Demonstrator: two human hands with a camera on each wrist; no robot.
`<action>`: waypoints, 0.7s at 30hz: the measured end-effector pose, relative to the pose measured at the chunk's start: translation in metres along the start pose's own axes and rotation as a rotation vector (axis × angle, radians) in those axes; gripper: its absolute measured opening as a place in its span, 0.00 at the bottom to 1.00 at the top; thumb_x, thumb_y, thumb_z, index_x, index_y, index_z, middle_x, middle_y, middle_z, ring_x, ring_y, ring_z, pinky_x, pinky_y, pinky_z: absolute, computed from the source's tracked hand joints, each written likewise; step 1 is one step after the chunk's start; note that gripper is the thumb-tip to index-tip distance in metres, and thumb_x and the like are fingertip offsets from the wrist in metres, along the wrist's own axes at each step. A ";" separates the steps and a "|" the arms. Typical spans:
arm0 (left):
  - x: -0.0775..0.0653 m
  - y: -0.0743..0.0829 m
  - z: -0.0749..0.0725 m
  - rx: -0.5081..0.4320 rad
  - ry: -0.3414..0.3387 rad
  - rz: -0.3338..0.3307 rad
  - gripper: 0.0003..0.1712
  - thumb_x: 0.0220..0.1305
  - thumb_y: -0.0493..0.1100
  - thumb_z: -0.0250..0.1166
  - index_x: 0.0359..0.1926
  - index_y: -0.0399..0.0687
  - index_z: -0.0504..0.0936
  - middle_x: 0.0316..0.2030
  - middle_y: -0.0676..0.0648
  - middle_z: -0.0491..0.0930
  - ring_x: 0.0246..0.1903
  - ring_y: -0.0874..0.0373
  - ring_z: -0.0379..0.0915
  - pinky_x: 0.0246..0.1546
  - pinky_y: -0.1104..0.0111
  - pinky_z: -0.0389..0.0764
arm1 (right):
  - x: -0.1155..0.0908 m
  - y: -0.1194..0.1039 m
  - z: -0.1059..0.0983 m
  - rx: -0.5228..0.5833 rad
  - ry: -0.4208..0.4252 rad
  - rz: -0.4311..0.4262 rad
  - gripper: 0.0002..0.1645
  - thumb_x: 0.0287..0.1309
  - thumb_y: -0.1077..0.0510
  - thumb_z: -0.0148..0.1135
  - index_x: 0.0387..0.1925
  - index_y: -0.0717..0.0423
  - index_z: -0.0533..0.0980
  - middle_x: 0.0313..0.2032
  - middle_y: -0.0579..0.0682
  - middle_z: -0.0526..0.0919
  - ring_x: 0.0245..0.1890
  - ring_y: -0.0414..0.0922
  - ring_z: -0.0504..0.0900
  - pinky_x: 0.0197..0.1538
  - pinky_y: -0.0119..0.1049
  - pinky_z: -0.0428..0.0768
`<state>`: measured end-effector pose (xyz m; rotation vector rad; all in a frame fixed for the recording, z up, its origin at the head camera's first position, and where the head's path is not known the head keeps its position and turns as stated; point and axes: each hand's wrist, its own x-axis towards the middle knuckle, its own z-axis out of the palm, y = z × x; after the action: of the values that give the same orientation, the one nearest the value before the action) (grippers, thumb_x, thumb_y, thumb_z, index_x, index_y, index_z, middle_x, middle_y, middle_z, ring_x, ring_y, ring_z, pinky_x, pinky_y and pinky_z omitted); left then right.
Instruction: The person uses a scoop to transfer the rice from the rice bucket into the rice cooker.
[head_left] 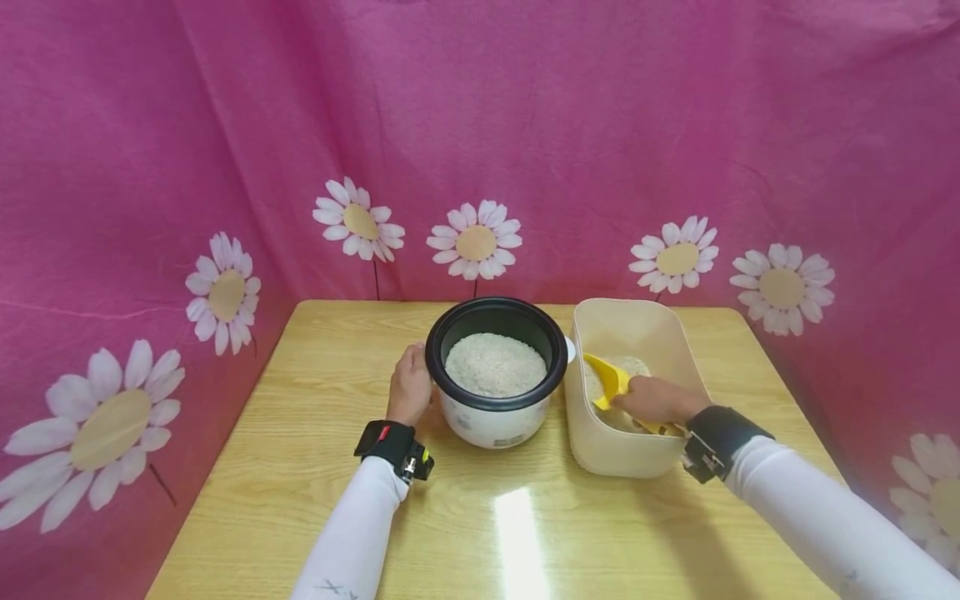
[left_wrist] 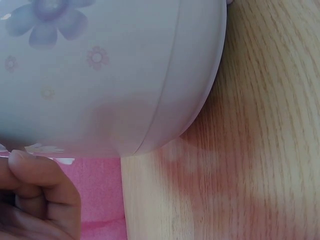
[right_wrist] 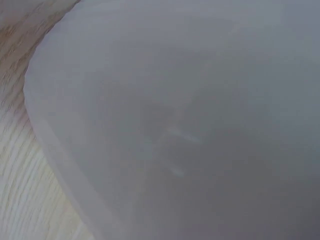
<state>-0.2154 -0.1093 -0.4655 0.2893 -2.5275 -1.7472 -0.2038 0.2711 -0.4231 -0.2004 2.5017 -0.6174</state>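
A white rice cooker [head_left: 491,423] with a black inner pot stands mid-table, and a mound of white rice [head_left: 497,365] lies in it. My left hand [head_left: 410,387] grips the cooker at its left side. In the left wrist view curled fingers [left_wrist: 42,175] sit against its flowered white wall [left_wrist: 125,75]; the part they hold is hidden. To the right, my right hand [head_left: 660,398] holds a yellow scoop [head_left: 613,379] by its handle inside a cream plastic bin [head_left: 622,457]. Rice [head_left: 632,365] shows in the bin around the scoop. Only the bin's blurred outer wall [right_wrist: 150,100] fills the right wrist view.
The light wooden table [head_left: 330,492] carries the cooker and the bin close side by side, the cooker's right handle [head_left: 572,350] by the bin's rim. A pink cloth [head_left: 555,150] with printed daisies surrounds the table at the back and both sides.
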 end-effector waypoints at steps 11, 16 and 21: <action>-0.002 0.001 -0.001 -0.013 -0.009 -0.013 0.28 0.85 0.57 0.34 0.60 0.45 0.73 0.39 0.43 0.70 0.44 0.48 0.71 0.38 0.63 0.69 | -0.002 -0.003 -0.002 0.088 -0.055 0.017 0.21 0.72 0.48 0.54 0.39 0.64 0.78 0.19 0.46 0.74 0.20 0.42 0.72 0.33 0.35 0.71; -0.002 0.000 -0.001 -0.019 -0.020 -0.029 0.28 0.85 0.57 0.33 0.62 0.48 0.73 0.40 0.44 0.70 0.41 0.49 0.71 0.36 0.64 0.70 | -0.002 -0.004 -0.003 0.111 -0.076 0.022 0.21 0.73 0.47 0.54 0.39 0.63 0.78 0.19 0.45 0.73 0.20 0.42 0.71 0.33 0.35 0.71; -0.002 0.000 0.000 -0.005 -0.015 -0.014 0.29 0.85 0.58 0.33 0.62 0.47 0.73 0.40 0.43 0.71 0.41 0.48 0.71 0.37 0.64 0.69 | -0.001 -0.002 -0.003 0.159 -0.083 0.020 0.20 0.72 0.48 0.54 0.37 0.62 0.78 0.18 0.44 0.72 0.19 0.40 0.70 0.30 0.33 0.69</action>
<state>-0.2135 -0.1095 -0.4656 0.2954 -2.5373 -1.7669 -0.2045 0.2707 -0.4194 -0.1384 2.3598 -0.7805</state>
